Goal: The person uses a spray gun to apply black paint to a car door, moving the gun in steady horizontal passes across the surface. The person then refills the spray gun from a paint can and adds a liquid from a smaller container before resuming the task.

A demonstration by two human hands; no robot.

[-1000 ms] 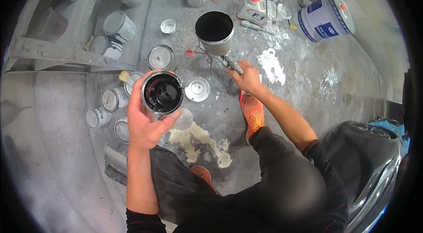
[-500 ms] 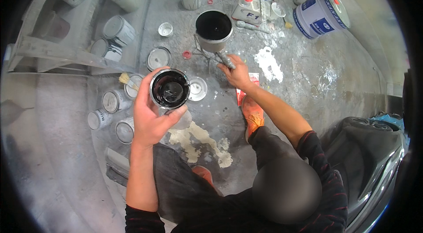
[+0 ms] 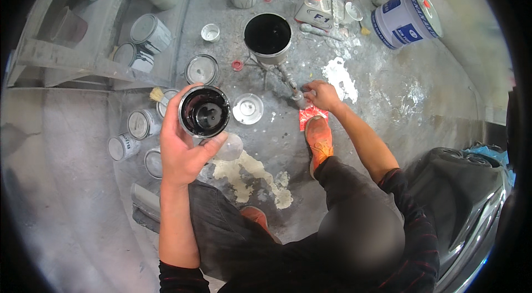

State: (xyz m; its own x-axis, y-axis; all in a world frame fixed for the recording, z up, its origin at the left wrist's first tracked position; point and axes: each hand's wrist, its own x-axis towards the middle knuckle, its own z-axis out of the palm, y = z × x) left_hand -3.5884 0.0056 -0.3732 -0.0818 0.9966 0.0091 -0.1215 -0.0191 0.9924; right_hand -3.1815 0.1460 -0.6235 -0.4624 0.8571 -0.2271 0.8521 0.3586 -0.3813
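My left hand (image 3: pixel 185 151) is wrapped round a small can (image 3: pixel 205 111) tilted so that its dark inside shows, wet with black paint. Beyond it, a larger cup of black paint (image 3: pixel 268 38) stands upright at the middle. From below that cup, a paint-crusted handle (image 3: pixel 289 79) slants toward my right hand (image 3: pixel 326 96). That hand is beside the handle's lower end, its fingers loosely bent and apart; whether a fingertip touches the handle is unclear. Under the hand lies a red packet (image 3: pixel 313 118), in front of my orange shoe.
Paint cans (image 3: pixel 143 124) and a brush (image 3: pixel 157 94) are at the left, below a shelf (image 3: pixel 83 68). Lids (image 3: pixel 247 108) lie on the floor. Metal solvent cans (image 3: pixel 318 9) and a large white-and-blue pail (image 3: pixel 403 20) stand at the back. A glossy black panel (image 3: pixel 460 204) is at the right.
My right hand has come off the handle's middle and moved right, uncovering its lower end. My left hand has shifted slightly left with the small can.
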